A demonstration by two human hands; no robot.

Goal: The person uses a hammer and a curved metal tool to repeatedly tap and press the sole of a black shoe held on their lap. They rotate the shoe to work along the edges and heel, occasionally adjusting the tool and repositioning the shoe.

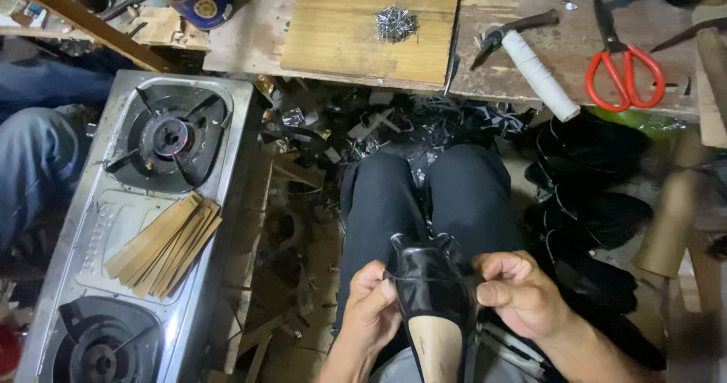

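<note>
Glossy black shoe upper w/ a pale tan insole board showing, on my lap at bottom centre of frame; long axis runs top-to-bottom, black end pointing away from me, tan end toward me. My left hand is curled, fingers closed pinching the upper's left edge; right hand likewise closed on the right edge, thumb on top, stretching the shiny material across. Steel two-burner gas stove at left, dull brushed metal, w/ a fan of thin tan strips lying betw. the burners. Top centre: wood board w/ a small heap of nails. Upper right: red-handled scissors, a white roll, hammer.
</note>
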